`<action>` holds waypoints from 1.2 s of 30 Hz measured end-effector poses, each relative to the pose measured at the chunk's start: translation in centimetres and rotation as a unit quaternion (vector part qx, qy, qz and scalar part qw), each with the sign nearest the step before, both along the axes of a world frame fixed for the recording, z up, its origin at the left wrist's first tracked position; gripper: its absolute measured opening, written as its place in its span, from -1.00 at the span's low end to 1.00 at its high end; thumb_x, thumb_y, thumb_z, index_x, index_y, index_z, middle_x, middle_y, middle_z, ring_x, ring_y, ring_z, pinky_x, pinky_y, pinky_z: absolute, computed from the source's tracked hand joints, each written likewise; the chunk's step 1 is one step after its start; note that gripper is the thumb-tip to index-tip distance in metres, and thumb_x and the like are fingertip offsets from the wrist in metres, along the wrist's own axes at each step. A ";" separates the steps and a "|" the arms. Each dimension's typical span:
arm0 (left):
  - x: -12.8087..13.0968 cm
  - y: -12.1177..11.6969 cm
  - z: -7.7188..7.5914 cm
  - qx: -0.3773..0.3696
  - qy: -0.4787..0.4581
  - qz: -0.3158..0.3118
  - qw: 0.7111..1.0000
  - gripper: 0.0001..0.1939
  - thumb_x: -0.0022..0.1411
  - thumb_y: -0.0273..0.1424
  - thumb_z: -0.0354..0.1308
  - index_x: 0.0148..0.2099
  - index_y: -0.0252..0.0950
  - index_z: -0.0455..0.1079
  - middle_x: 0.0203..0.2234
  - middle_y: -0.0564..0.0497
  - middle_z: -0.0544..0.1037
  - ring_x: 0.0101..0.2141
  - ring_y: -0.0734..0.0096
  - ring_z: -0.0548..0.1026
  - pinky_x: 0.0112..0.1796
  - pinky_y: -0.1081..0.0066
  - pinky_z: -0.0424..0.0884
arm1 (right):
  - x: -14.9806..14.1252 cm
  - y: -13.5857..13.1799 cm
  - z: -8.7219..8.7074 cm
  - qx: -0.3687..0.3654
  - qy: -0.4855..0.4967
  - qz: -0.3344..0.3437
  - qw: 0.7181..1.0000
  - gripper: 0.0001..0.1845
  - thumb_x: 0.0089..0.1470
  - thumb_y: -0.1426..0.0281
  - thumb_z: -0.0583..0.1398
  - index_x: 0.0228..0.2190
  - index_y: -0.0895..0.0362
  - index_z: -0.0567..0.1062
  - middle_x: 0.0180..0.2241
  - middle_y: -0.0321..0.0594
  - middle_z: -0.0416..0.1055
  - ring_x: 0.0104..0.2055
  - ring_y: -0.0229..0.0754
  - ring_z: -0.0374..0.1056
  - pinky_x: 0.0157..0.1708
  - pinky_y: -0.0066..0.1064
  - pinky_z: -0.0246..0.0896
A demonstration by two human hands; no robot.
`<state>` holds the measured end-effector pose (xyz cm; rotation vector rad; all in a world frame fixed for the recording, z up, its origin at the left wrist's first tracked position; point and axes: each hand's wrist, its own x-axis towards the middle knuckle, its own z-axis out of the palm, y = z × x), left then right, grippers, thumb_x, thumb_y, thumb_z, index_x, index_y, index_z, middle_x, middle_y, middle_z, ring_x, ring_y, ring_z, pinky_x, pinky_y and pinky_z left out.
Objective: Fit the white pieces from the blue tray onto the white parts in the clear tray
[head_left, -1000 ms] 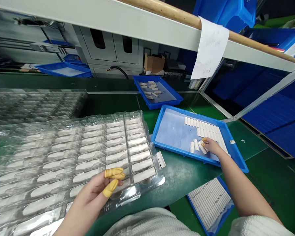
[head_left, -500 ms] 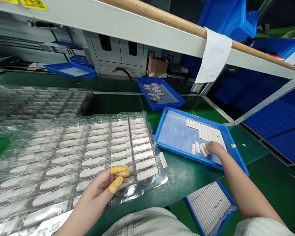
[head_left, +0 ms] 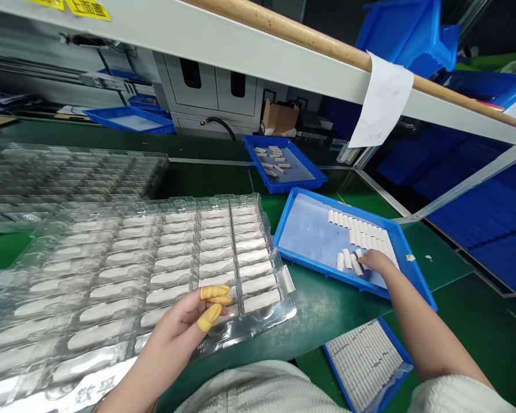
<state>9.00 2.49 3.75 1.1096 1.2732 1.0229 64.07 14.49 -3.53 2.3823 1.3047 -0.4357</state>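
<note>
Reaching right hand: touching loose white rolls; whether it is gripping one, I cannot tell.
Left hand: hovering over the clear tray, lower centre, curling loosely, thumb and fingertips parting.
White rolls: lying in the blue tray, right of centre.
Clear tray: resting on the worktop, lower left.

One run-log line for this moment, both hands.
left hand: over clear slotted tray, thumb and finger apart | right hand: at loose white pieces in blue tray | right grip: unclear
</note>
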 end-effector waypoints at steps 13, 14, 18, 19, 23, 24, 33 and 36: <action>-0.8 0.4 -1.3 0.022 -0.010 -0.060 0.998 -0.66 0.20 -0.13 0.24 -0.08 -0.23 0.50 -0.22 -0.08 0.62 -0.20 0.21 0.60 -0.12 0.31 0.56 | -2.2 0.5 0.2 0.008 0.028 -0.007 1.000 -0.64 0.27 0.22 0.18 -0.01 0.18 0.44 -0.02 -0.10 0.42 -0.08 -0.11 0.42 -0.10 -0.16 0.40; -0.8 0.4 -1.1 0.021 -0.010 -0.055 0.998 -0.66 0.20 -0.13 0.24 -0.09 -0.23 0.50 -0.23 -0.08 0.62 -0.20 0.21 0.60 -0.12 0.30 0.56 | -2.4 0.8 0.4 0.011 0.036 -0.011 0.999 -0.64 0.27 0.21 0.18 -0.01 0.18 0.44 -0.04 -0.11 0.43 -0.10 -0.12 0.42 -0.12 -0.18 0.41; -0.3 0.1 -0.1 0.008 -0.011 -0.023 1.000 -0.68 0.17 -0.14 0.25 -0.12 -0.24 0.50 -0.27 -0.07 0.63 -0.21 0.22 0.60 -0.12 0.31 0.54 | -4.0 1.3 0.3 0.006 0.070 -0.021 0.997 -0.65 0.27 0.21 0.18 -0.03 0.19 0.45 -0.09 -0.13 0.45 -0.17 -0.16 0.44 -0.19 -0.24 0.43; -0.3 0.1 0.0 0.007 -0.010 -0.020 1.000 -0.68 0.17 -0.14 0.25 -0.13 -0.24 0.50 -0.27 -0.07 0.63 -0.21 0.21 0.60 -0.13 0.31 0.54 | -4.5 1.4 0.1 0.004 0.075 -0.024 0.997 -0.65 0.27 0.21 0.19 -0.04 0.19 0.45 -0.09 -0.13 0.45 -0.17 -0.17 0.44 -0.19 -0.24 0.43; -0.6 0.2 -0.5 0.016 -0.004 -0.054 0.998 -0.65 0.17 -0.11 0.25 -0.12 -0.26 0.49 -0.28 -0.09 0.63 -0.20 0.17 0.60 -0.12 0.26 0.55 | -5.8 1.2 0.2 0.002 0.080 -0.039 0.996 -0.66 0.26 0.22 0.19 -0.05 0.19 0.46 -0.09 -0.12 0.45 -0.17 -0.17 0.44 -0.19 -0.25 0.42; -0.8 0.2 -0.7 0.020 -0.006 -0.062 0.998 -0.65 0.18 -0.11 0.25 -0.11 -0.25 0.49 -0.27 -0.09 0.62 -0.20 0.17 0.60 -0.12 0.25 0.56 | -5.9 1.0 0.5 0.005 0.080 -0.042 0.996 -0.66 0.26 0.22 0.19 -0.05 0.19 0.46 -0.10 -0.13 0.45 -0.18 -0.17 0.44 -0.18 -0.24 0.42; -0.6 0.2 -0.5 0.031 -0.001 -0.065 0.997 -0.67 0.21 -0.13 0.24 -0.09 -0.22 0.51 -0.19 -0.07 0.62 -0.19 0.22 0.60 -0.08 0.30 0.55 | -8.3 -0.6 2.1 0.017 0.131 -0.006 0.991 -0.66 0.27 0.25 0.19 0.00 0.18 0.43 -0.05 -0.12 0.43 -0.14 -0.16 0.43 -0.19 -0.24 0.44; -0.7 0.2 -0.5 0.023 -0.003 -0.036 0.999 -0.62 0.16 -0.07 0.26 -0.09 -0.21 0.51 -0.19 -0.08 0.64 -0.14 0.12 0.60 -0.04 0.24 0.54 | -9.4 -0.6 1.3 0.004 0.134 0.000 0.991 -0.68 0.25 0.25 0.20 -0.05 0.19 0.46 -0.10 -0.15 0.45 -0.16 -0.16 0.44 -0.18 -0.23 0.43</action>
